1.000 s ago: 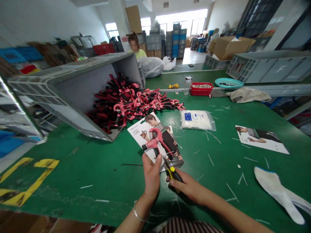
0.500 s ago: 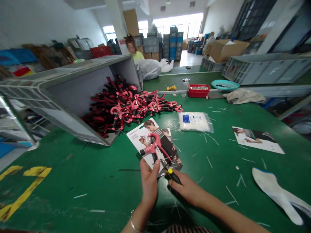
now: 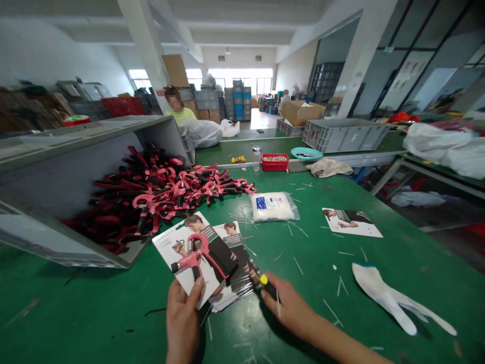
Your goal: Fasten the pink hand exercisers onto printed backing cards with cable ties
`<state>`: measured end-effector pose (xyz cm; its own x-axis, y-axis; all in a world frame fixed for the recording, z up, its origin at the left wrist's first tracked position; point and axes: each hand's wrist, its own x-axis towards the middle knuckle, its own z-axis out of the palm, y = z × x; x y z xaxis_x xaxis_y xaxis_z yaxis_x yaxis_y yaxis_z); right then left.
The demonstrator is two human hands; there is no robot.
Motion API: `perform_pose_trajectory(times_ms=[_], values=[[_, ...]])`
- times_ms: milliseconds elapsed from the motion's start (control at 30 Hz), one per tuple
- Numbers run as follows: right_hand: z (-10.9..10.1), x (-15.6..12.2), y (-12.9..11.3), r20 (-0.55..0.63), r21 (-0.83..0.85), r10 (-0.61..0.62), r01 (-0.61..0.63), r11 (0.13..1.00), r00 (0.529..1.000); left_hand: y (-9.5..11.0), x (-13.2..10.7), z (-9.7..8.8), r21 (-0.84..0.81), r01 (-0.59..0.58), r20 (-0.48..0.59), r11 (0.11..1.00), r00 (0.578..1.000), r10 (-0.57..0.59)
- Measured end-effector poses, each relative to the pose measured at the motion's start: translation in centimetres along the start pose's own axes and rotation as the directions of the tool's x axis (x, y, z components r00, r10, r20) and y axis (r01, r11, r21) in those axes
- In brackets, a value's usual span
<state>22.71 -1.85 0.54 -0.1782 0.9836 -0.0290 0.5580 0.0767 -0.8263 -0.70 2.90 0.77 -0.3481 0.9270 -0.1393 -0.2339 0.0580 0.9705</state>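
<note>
Spring grip [image 3: 205,246], pink with black handle parts, lies on the front of a white printed card [image 3: 166,242], its curved top towards the far side and its handle ends towards the person. The left hand [image 3: 184,313] pinches the near edge of this card, thumb [image 3: 196,291] pressed on the front, the other fingers mostly hidden behind it. The thumb tip sits just below the short black handle; whether it touches the handle, I cannot tell. The card partly overlaps a stack of similar cards [image 3: 237,275] on its right. Beside that stack, the right hand [image 3: 286,303] has its fingers curled round a yellow-and-black hand tool [image 3: 270,288], the tip pointing at the stack's right edge.

Beyond the held card, many more pink grips [image 3: 182,187] spill from a tipped grey crate [image 3: 185,146] onto the green worktop [image 3: 318,273]. A plastic packet [image 3: 275,206] lies near the heap. Farther right lie a single card [image 3: 352,222] and a white glove [image 3: 375,285].
</note>
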Motion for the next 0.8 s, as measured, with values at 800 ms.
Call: perform_pose_trajectory(times_ms=[800], values=[[4.1,-0.1,2.3,0.036,0.785,0.149,-0.12,0.608,0.988,-2.0,-4.8,0.3,0.075,0.363,0.188,0.929,0.91,-0.37]])
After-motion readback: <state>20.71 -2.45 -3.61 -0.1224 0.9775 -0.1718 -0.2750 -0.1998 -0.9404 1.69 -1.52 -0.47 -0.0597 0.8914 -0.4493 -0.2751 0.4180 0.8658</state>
